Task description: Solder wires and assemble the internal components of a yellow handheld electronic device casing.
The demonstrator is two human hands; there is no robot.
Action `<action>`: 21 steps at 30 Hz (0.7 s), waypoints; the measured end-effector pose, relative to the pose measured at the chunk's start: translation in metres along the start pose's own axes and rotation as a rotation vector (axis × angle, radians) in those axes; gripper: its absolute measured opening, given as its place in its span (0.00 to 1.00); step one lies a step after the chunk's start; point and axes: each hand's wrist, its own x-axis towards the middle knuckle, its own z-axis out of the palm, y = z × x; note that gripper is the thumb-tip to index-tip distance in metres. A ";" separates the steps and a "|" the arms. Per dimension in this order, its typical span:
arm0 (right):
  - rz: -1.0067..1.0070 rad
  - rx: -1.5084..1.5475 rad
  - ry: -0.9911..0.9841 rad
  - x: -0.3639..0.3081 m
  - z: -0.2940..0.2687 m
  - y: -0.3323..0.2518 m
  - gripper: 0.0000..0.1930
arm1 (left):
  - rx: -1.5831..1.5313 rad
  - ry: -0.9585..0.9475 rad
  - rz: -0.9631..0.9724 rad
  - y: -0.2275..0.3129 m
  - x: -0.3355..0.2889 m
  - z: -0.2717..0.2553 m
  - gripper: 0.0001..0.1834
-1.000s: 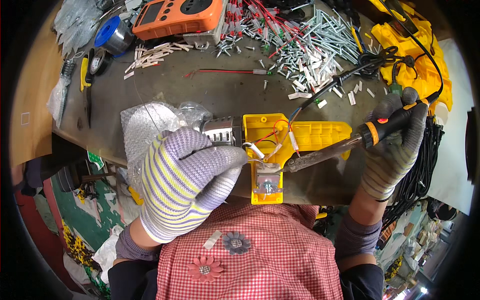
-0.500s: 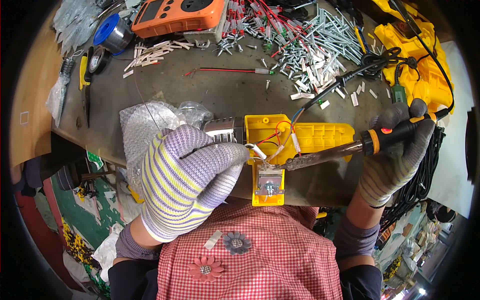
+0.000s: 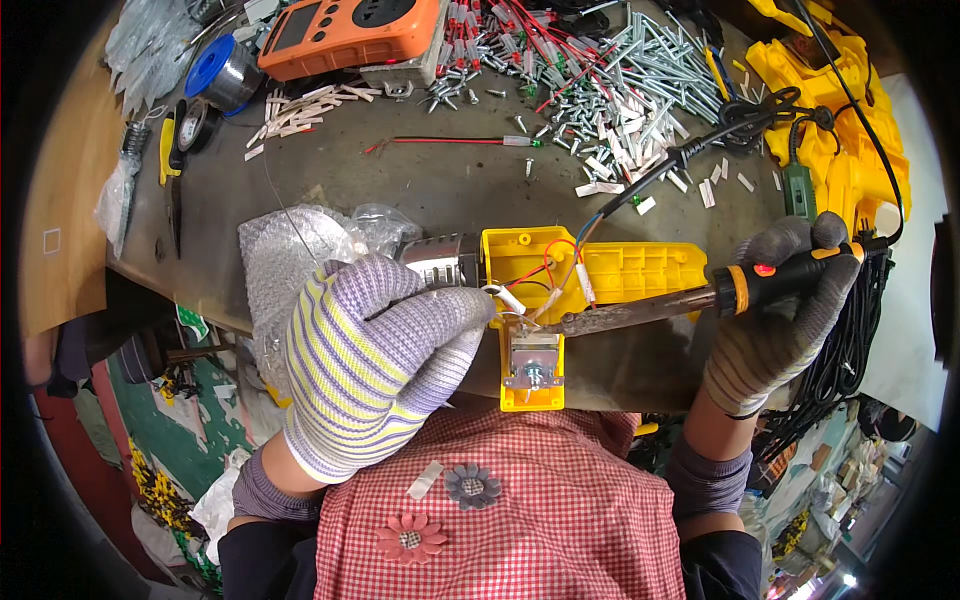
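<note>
My right hand (image 3: 785,310), in a striped knit glove with grey fingers, is closed round the black handle of a soldering iron (image 3: 640,312). The iron's tip rests at the wire joints above a metal switch (image 3: 535,368) in the grip of a yellow gun-shaped housing half (image 3: 640,272). A slotted metal barrel (image 3: 440,262) sticks out of the housing's left end. My left hand (image 3: 375,350), gloved too, pinches a thin solder wire (image 3: 287,210) whose upper part rises behind it. Beside its fingertips lies a white sleeved lead (image 3: 508,300); the fingers partly hide the joint.
Bubble wrap (image 3: 265,260) lies left of the housing. Further back are a solder spool (image 3: 228,75), yellow-handled cutters (image 3: 170,165), an orange multimeter (image 3: 350,35), and heaped screws (image 3: 660,75). Yellow housings (image 3: 840,130) and coiled black cable (image 3: 850,340) crowd the right side.
My right hand and the soldering iron have shifted slightly left and down. The housing has moved a little left as well; my left hand keeps nearly the same place.
</note>
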 end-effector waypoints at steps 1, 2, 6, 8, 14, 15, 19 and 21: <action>0.020 0.023 -0.024 0.000 -0.001 -0.001 0.18 | 0.009 -0.001 0.002 0.001 0.000 -0.001 0.10; 0.019 0.026 -0.022 0.000 0.000 0.000 0.18 | 0.012 -0.003 0.006 0.001 0.000 -0.002 0.10; -0.007 -0.074 0.293 0.000 0.016 0.004 0.19 | 0.075 0.253 -0.085 -0.019 0.008 -0.006 0.11; 0.030 -0.169 0.158 -0.006 -0.003 0.001 0.20 | 0.238 0.245 -0.009 -0.044 0.021 -0.007 0.10; 0.032 0.181 0.170 0.000 -0.020 -0.011 0.17 | -0.091 -0.274 0.340 -0.003 0.072 -0.005 0.12; 0.024 0.177 0.141 -0.002 -0.030 -0.013 0.16 | -0.120 -0.341 0.401 0.001 0.078 0.003 0.13; 0.050 0.148 0.018 -0.016 -0.040 -0.019 0.16 | -0.100 -0.485 0.552 -0.001 0.090 0.025 0.11; 0.072 0.187 0.004 -0.019 -0.041 -0.017 0.16 | -0.201 -0.481 0.527 -0.004 0.092 0.022 0.10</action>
